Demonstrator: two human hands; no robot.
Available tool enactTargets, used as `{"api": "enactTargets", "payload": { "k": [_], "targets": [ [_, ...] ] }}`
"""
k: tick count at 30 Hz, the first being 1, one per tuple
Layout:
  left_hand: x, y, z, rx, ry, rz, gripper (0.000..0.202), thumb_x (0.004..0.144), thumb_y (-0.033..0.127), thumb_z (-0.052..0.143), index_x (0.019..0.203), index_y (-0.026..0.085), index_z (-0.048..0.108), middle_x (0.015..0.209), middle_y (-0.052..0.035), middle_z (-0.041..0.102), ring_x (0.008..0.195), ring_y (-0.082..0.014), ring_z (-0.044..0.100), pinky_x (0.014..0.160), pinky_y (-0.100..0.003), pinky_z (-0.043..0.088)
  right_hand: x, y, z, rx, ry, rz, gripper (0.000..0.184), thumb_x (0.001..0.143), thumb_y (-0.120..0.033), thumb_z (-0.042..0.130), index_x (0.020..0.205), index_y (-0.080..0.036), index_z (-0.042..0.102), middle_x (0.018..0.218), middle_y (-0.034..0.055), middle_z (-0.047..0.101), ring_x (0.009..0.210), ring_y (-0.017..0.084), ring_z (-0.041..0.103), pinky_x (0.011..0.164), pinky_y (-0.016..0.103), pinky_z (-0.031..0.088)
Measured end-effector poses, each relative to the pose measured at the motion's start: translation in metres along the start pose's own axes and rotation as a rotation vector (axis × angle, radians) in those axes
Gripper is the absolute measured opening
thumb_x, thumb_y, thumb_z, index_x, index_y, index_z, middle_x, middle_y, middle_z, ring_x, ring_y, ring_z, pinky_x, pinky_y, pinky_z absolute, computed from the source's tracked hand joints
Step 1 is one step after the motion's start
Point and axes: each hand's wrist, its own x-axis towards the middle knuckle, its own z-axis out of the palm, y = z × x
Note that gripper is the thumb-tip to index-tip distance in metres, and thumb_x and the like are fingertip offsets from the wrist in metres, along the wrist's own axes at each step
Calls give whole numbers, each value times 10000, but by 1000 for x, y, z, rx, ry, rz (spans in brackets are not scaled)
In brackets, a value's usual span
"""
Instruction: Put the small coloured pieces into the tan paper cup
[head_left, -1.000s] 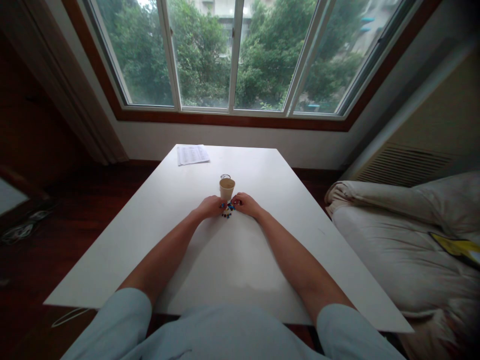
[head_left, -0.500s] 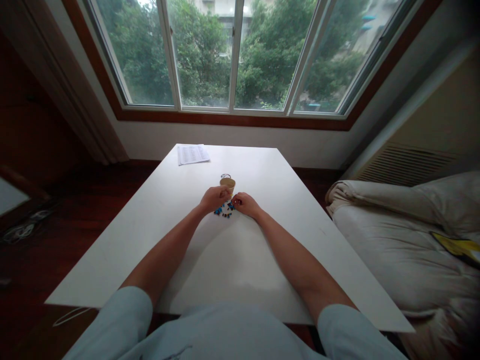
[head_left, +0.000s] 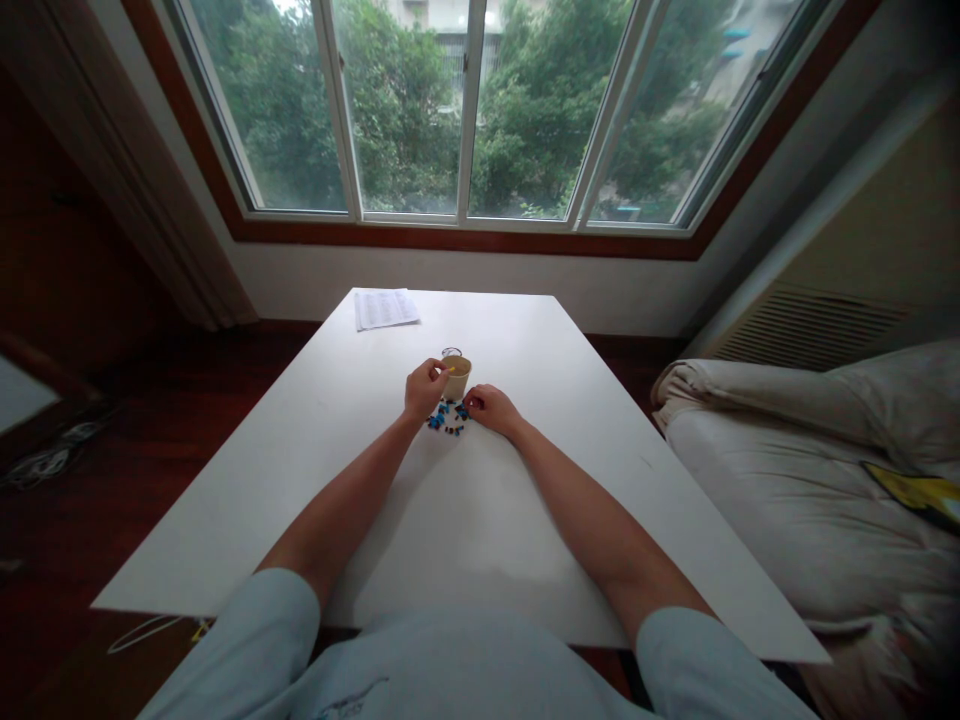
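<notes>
My left hand [head_left: 427, 388] is at the left rim of a tan paper cup [head_left: 457, 386], its thumb and fingers pinched on a small yellow piece [head_left: 451, 371]. The yellow piece shows against the cup's opening. Several small blue and dark pieces [head_left: 436, 422] lie loose on the table just in front of the cup; they are too small to name exactly. Beside these pieces, on their right, rests my right hand [head_left: 489, 405] with curled fingers pressed together. What its fingertips hold, if anything, is hidden.
Everything stands on a white table [head_left: 480, 540]. Printed sheets of paper [head_left: 386, 309] lie at its far left corner, and a thin dark loop [head_left: 451, 352] sits just behind the cup. A pale padded sofa [head_left: 810, 480] is on the right, and a window lies ahead.
My left hand has moved up and slightly left, from in front of the cup to its rim. The yellow piece now shows plainly in its fingers. My right hand has hardly moved.
</notes>
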Motion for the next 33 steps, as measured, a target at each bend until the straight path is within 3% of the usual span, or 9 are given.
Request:
{"api": "enactTargets", "payload": {
  "k": [5,10,16,21,33],
  "targets": [
    [1,-4,3,-81,50,29,248,865,400,505,912,197,640,593,47,464,576,-108,434,579,-222,326,-1,-1,0,9,82,26,71,785,-187,610,834,-191,663,724,-2,580,697,135,475,669,254,360],
    [3,-13,2,-142,127,46,250,879,381,497,923,189,651,587,53,438,566,-104,424,568,-222,316,-1,-11,-6,29,271,55,66,840,-238,598,860,-190,639,738,10,572,707,150,478,680,273,382],
    [1,-37,-5,-69,124,14,218,856,314,498,927,194,665,587,49,450,573,-112,442,582,-229,318,4,-33,-19,50,478,43,116,902,-281,561,901,-184,624,773,37,574,759,175,493,736,311,417],
    [1,-51,-6,-13,97,-63,208,824,272,498,905,195,674,575,46,452,581,-123,451,589,-237,316,9,-46,-24,51,529,40,109,909,-271,555,914,-185,623,824,50,587,816,187,509,767,328,428],
    [2,-56,-3,43,44,-53,233,831,281,481,927,201,678,593,39,496,585,-130,466,600,-246,326,23,-54,-27,86,531,139,161,888,-329,575,877,-181,635,818,43,587,778,174,510,727,302,418]
  ]
}}
